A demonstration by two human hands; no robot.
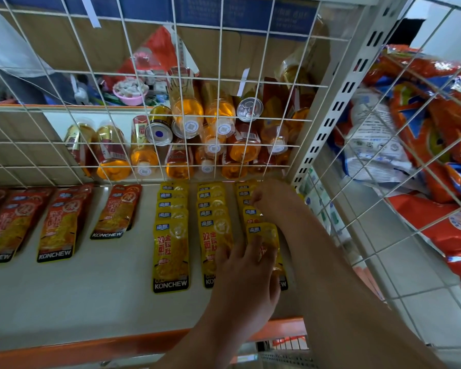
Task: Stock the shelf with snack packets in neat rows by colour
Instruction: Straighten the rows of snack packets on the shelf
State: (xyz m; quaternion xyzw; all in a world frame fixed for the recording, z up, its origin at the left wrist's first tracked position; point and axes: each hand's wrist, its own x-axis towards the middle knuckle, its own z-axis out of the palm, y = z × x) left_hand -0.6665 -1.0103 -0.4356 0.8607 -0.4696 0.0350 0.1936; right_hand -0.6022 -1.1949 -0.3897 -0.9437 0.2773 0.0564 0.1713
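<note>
Three rows of overlapping yellow snack packets (171, 235) lie on the white shelf (91, 294), right of centre. To their left lie three rows of red packets (59, 225). My left hand (246, 275) rests with spread fingers on the front packets of the middle yellow row (210, 209) and the right yellow row (250, 213). My right hand (268, 199) reaches past it to the back of the right yellow row. Its fingertips touch the packets there, and its own back hides how they lie.
A white wire grid (224, 83) backs the shelf, with bottles of amber drink (186, 110) and cans behind it. To the right, a wire panel (399, 166) fronts large orange and white snack bags (442, 134). An orange strip (64, 352) edges the shelf front.
</note>
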